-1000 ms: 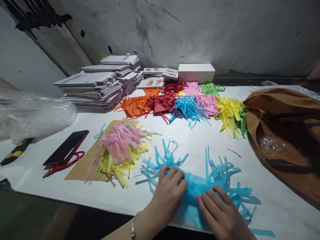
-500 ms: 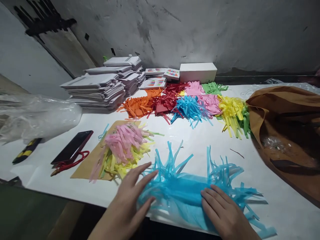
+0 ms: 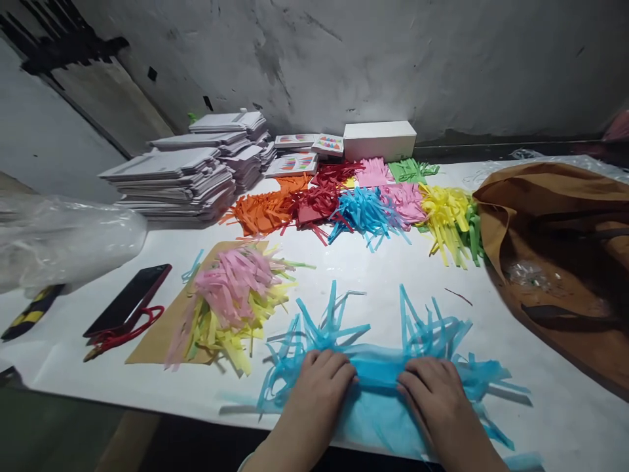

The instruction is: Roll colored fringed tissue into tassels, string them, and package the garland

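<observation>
Blue tissue paper point(image 3: 376, 373) with fringed ends lies at the table's front edge, its strips fanned out to the left and right. My left hand point(image 3: 327, 380) is closed on the left part of its folded middle band, fingers curled over it. On the right part of the same band, my right hand point(image 3: 430, 387) is closed too, with the fingers bent and pressed together. A short stretch of the band shows between the hands. Both thumbs are mostly hidden. To the left, pink and yellow fringed paper point(image 3: 236, 282) rests on a brown sheet point(image 3: 147, 347).
A phone point(image 3: 130, 298) with a red cord and a yellow-black cutter point(image 3: 32, 311) lie left. Behind are paper stacks point(image 3: 171, 177), a white box point(image 3: 379, 141) and colored fringe bundles point(image 3: 363, 213). A brown bag point(image 3: 555, 275) stands right, plastic wrap point(image 3: 98, 239) far left.
My left hand has moved right and closed on the blue paper's band; it was open at the left end before. My right hand's fingers are more curled. The view has shifted slightly.
</observation>
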`<action>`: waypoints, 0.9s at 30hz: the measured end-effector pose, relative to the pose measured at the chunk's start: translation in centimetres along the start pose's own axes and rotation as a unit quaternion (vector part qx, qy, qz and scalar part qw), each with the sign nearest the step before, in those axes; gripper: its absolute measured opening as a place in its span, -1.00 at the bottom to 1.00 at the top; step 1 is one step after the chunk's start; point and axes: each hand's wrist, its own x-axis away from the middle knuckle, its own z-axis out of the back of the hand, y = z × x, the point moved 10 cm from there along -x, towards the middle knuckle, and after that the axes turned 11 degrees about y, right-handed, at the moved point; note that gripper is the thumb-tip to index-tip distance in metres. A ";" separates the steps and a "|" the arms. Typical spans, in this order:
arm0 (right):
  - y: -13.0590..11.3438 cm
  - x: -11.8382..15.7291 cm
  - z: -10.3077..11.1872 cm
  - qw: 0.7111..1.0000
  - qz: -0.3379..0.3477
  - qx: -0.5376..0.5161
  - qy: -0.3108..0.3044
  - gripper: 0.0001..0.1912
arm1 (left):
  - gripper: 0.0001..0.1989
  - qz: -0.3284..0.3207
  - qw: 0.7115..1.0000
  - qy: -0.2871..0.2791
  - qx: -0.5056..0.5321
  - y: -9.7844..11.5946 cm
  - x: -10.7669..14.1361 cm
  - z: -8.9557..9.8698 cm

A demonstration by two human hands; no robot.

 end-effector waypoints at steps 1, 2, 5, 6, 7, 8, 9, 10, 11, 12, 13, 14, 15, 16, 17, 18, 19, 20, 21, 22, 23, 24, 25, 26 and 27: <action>0.4 0.0 -0.4 1.000 -0.023 0.017 -0.003 -0.65 | -0.81 0.024 1.000 -0.002 -0.017 -0.6 -0.2 0.1; 0.7 -0.1 -0.7 0.998 -0.042 0.042 -0.006 -0.63 | -0.78 0.048 0.998 -0.009 -0.036 -1.1 -0.4 0.2; 1.2 -0.7 -1.2 0.988 -0.075 0.134 -0.029 -0.62 | -0.76 0.101 0.990 -0.044 -0.089 -1.9 -1.1 -0.3; 1.2 -0.8 -1.2 0.983 -0.080 0.160 -0.034 -0.64 | -0.77 0.110 0.987 -0.052 -0.104 -2.0 -1.4 -0.5; 1.2 -1.1 -0.9 0.980 -0.080 0.181 -0.032 -0.68 | -0.78 0.116 0.985 -0.059 -0.115 -2.0 -1.6 -0.6; 0.9 -1.3 -0.6 0.978 -0.071 0.193 -0.022 -0.74 | -0.80 0.118 0.983 -0.065 -0.123 -2.0 -1.8 -0.8; 0.5 -1.5 -0.3 0.980 -0.055 0.190 -0.009 -0.79 | -0.82 0.117 0.982 -0.069 -0.129 -2.0 -1.9 -1.0; -0.2 -1.6 -0.2 0.985 -0.031 0.172 0.005 -0.82 | -0.83 0.116 0.982 -0.070 -0.132 -1.9 -2.0 -1.1; -1.0 -1.7 -0.1 0.990 -0.002 0.140 0.019 -0.81 | -0.84 0.114 0.982 -0.070 -0.134 -1.9 -2.0 -1.2; -1.9 -1.7 -0.1 0.994 0.029 0.103 0.028 -0.79 | -0.85 0.111 0.983 -0.067 -0.133 -1.9 -2.0 -1.2; -2.7 -1.7 -0.3 0.995 0.059 0.068 0.030 -0.75 | -0.85 0.108 0.984 -0.062 -0.131 -1.9 -2.0 -1.1; -3.4 -1.6 -0.6 0.995 0.083 0.042 0.025 -0.72 | -0.84 0.108 0.985 -0.055 -0.127 -1.9 -2.0 -1.0; -3.9 -1.6 -0.9 0.994 0.102 0.028 0.017 -0.69 | -0.85 0.107 0.986 -0.042 -0.119 -1.8 -1.9 -0.7; -4.2 -1.6 -1.2 0.993 0.115 0.023 0.010 -0.66 | -0.88 0.103 0.989 -0.023 -0.108 -1.7 -2.0 -0.3; -4.3 -1.7 -1.4 0.993 0.117 0.021 0.006 -0.67 | -0.93 0.090 0.992 0.000 -0.090 -1.3 -2.0 0.2; -4.2 -1.9 -1.4 0.994 0.111 0.015 0.006 -0.69 | -0.99 0.068 0.995 0.025 -0.070 -0.8 -2.1 0.7; -4.0 -2.1 -1.2 0.995 0.098 0.003 0.011 -0.71 | -0.93 0.037 0.997 0.047 -0.049 -0.2 -2.1 1.2; -3.8 -2.3 -1.1 0.997 0.081 -0.011 0.014 -0.74 | -0.89 0.001 0.997 0.064 -0.032 0.6 -2.0 1.5; -3.5 -2.5 -1.0 0.998 0.064 -0.023 0.012 -0.76 | -0.88 -0.032 0.997 0.074 -0.019 1.2 -1.9 1.7; -3.3 -2.6 -1.1 0.998 0.050 -0.029 0.002 -0.79 | -0.89 -0.058 0.995 0.079 -0.012 1.6 -1.7 1.7; -3.2 -2.6 -1.4 0.999 0.045 -0.025 -0.012 -0.81 | -0.89 -0.075 0.994 0.081 -0.008 1.8 -1.5 1.6; -3.2 -2.5 -1.6 0.998 0.048 -0.014 -0.026 -0.80 | -0.89 -0.083 0.993 0.082 -0.006 1.8 -1.3 1.5; -3.3 -2.4 -1.9 0.998 0.053 0.003 -0.036 -0.78 | -0.89 -0.085 0.993 0.081 -0.002 1.7 -1.1 1.3; -3.3 -2.3 -2.0 0.997 0.060 0.019 -0.040 -0.76 | -0.89 -0.082 0.994 0.078 0.001 1.4 -1.0 1.1; -3.3 -2.1 -2.1 0.997 0.066 0.030 -0.039 -0.73 | -0.88 -0.077 0.994 0.077 0.005 1.2 -0.9 0.9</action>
